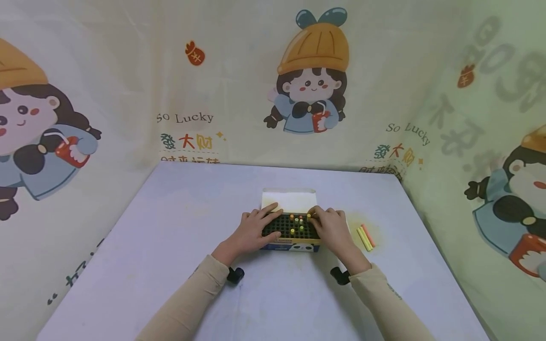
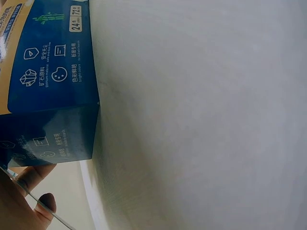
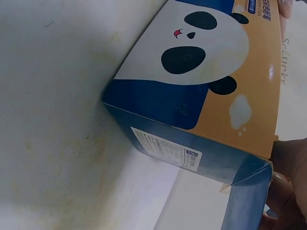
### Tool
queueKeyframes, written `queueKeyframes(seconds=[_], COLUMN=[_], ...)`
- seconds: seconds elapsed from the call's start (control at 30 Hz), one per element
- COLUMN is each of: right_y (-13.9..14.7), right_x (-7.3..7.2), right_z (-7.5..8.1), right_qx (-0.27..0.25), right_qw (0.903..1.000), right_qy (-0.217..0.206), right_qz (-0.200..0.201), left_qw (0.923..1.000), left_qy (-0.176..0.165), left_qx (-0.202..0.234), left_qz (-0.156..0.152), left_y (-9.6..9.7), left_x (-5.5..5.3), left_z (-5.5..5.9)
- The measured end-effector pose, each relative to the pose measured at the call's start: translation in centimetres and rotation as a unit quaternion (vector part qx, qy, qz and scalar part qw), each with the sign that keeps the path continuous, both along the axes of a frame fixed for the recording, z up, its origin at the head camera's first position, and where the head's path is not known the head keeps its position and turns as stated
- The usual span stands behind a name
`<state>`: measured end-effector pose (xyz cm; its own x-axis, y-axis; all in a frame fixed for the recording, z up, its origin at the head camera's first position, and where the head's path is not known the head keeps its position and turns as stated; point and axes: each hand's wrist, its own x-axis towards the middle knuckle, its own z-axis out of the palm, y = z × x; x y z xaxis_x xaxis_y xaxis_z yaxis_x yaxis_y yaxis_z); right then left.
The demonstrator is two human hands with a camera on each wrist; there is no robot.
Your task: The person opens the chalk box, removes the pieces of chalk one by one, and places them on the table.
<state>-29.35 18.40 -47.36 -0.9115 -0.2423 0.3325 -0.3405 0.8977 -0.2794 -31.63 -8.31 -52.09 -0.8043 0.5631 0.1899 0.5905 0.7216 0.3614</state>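
Observation:
An opened chalk box, blue and orange with a panda face, stands on the table with its white lid raised at the back. Its black holder is full of holes. Several short chalk ends, yellow, orange and pale, stick up from the right half. The left hand lies across the box's left end, fingers stretched towards the back and thumb near the front edge. At the back right corner the right hand pinches a yellow chalk stick in the holder. Both wrist views show mostly the box's outer walls.
Yellow chalk sticks and an orange-red chalk stick lie on the pale table, right of the box. Yellowish dust marks the surface around them. Printed cloth hangs behind and at both sides.

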Motion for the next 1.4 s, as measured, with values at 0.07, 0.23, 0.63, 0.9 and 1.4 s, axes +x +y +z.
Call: queueKeyframes(seconds=[0.07,0.23,0.63,0.9,1.4], right_y=[0.0,0.0,0.3,2.0,10.6], right_x=[0.0,-0.1,-0.5,-0.8,1.0], right_z=[-0.1,-0.2,0.3,1.8,4.1], right_qx=[-0.002,-0.008,-0.085,-0.241,-0.339], right_qw=[1.0000,0.9998,0.9956,0.9698,0.9330], right_qy=[0.008,0.014,-0.038,-0.028,-0.056], right_qz=[0.003,0.007,-0.007,-0.019,-0.107], left_qw=[1.0000,1.0000,1.0000,1.0000,0.9999], left_qy=[0.001,0.003,0.004,0.005,0.006], left_qx=[-0.001,-0.003,-0.008,-0.001,0.009], left_qz=[-0.001,-0.002,0.000,-0.002,-0.002], left_y=[0.0,0.0,0.0,0.0,0.2], left_x=[0.0,-0.1,0.0,0.0,-0.1], left_z=[0.0,-0.1,0.0,0.0,-0.3])
